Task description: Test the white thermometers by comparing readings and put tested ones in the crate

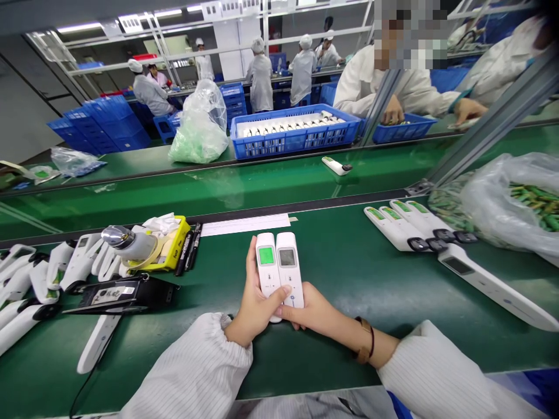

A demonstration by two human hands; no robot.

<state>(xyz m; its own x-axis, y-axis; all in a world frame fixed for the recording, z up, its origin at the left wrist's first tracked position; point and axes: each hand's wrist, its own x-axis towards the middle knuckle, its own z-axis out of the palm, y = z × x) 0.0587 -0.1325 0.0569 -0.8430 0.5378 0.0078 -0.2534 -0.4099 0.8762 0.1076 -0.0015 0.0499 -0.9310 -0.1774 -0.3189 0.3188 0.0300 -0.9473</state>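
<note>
Two white handheld thermometers stand side by side above the green bench. My left hand (253, 305) grips the left thermometer (267, 267), whose small screen glows green, with the thumb across its front. My right hand (315, 314) grips the right thermometer (290, 267), whose screen is grey. The two devices touch along their long sides. Both hands wear white striped sleeves, and a brown band sits on my right wrist.
A heap of white thermometers (26, 279) lies at left, beside a yellow tray (174, 247), pens and a black device (122, 294). More thermometers (410, 227) and a plastic bag (515, 201) lie at right. Beyond the belt, a blue crate (292, 137) and other workers.
</note>
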